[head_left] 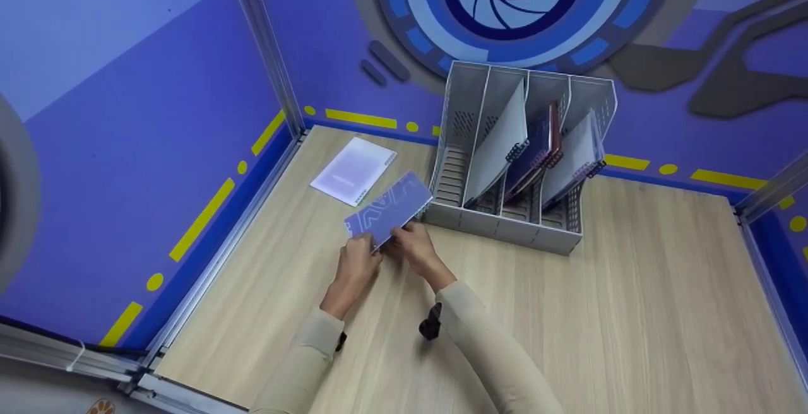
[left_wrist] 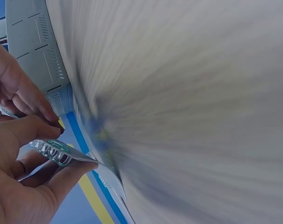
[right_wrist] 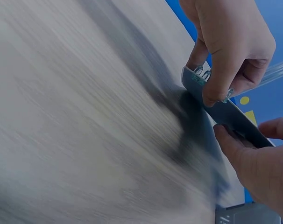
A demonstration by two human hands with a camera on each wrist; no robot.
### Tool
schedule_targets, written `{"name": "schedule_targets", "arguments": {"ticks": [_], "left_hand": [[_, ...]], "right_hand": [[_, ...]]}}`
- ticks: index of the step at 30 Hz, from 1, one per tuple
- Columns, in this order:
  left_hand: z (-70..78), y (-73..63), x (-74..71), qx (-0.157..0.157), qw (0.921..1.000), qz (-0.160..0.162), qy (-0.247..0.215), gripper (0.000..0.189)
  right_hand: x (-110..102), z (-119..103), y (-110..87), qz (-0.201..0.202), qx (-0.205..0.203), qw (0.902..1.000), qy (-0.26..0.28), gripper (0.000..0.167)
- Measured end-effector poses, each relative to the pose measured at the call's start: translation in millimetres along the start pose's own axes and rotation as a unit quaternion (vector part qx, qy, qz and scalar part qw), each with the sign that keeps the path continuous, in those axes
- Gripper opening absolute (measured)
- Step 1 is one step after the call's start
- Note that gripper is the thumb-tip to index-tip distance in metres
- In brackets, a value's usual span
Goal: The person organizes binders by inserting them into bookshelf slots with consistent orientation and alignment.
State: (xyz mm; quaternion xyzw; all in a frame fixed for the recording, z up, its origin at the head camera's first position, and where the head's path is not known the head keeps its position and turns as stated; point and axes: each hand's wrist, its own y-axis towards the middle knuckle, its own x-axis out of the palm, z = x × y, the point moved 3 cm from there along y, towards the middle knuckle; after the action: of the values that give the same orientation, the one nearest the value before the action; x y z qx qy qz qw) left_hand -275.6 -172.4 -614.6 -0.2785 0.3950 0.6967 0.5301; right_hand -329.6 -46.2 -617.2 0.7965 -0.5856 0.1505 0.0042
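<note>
A purple-blue spiral notebook (head_left: 390, 207) with a pale line pattern on its cover is held tilted above the table, left of the file rack. My left hand (head_left: 357, 259) pinches its near left corner. Clear coil rings (left_wrist: 55, 151) show at that grip in the left wrist view. My right hand (head_left: 415, 247) grips the near edge a little further right, thumb and fingers on opposite faces in the right wrist view. Behind the held notebook, a pale lilac spiral notebook (head_left: 353, 171) lies flat on the table, touched by neither hand.
A grey file rack (head_left: 505, 228) with several slots stands at the back by the wall. Its leftmost slot shows its bare slatted base; the others hold spiral notebooks (head_left: 536, 149). Metal-framed blue walls (head_left: 208, 149) edge the wooden table (head_left: 663, 313).
</note>
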Motion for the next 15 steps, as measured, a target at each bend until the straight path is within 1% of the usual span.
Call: {"name": "schedule_targets", "arguments": {"ticks": [7,12,15], "left_hand": [[2.1,-1.6,1.8,0.008,0.9999,-0.002,0.013,0.015],[4.6,-3.6,2.8,0.001,0.9998,-0.006,0.020,0.012],[5.3,-4.0,3.4,-0.001,0.9998,-0.003,0.020,0.012]], "right_hand": [[-5.3,-1.2,-3.5,-0.002,0.011,0.9999,-0.010,0.039],[-5.0,-3.0,-7.9,0.006,-0.010,0.9997,-0.022,0.034],[-5.3,-5.3,-10.0,0.018,-0.025,0.9986,-0.043,0.031]]}}
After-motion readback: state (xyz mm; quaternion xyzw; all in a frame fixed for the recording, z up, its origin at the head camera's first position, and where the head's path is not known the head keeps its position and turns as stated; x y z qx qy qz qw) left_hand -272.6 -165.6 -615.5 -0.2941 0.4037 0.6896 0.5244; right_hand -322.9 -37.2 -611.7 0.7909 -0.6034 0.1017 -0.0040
